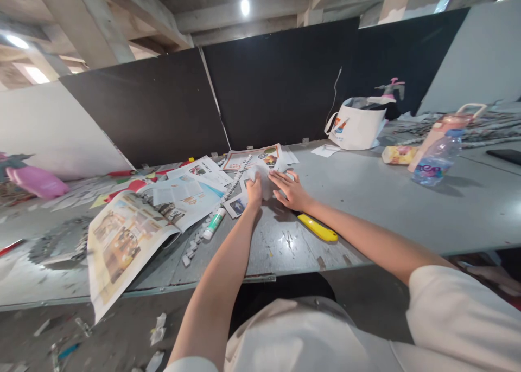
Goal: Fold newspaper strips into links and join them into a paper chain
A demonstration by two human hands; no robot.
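Paper (pixel 264 178), a small white scrap, sits on the grey table (pixel 366 198) just beyond the yellow knife (pixel 318 227). The left hand (pixel 254 190) pinches its near edge; the right hand (pixel 290 190) lies flat and open, pressing beside it. It looks light, limp and easily torn, best taken by the edges. A glue stick (pixel 214 223) lies left of the knife.

You can half-read only "en" in pink on the water bottle (pixel 434 165) label; print on the magazine (pixel 122 236) and tote bag (pixel 355 125) stays too small.
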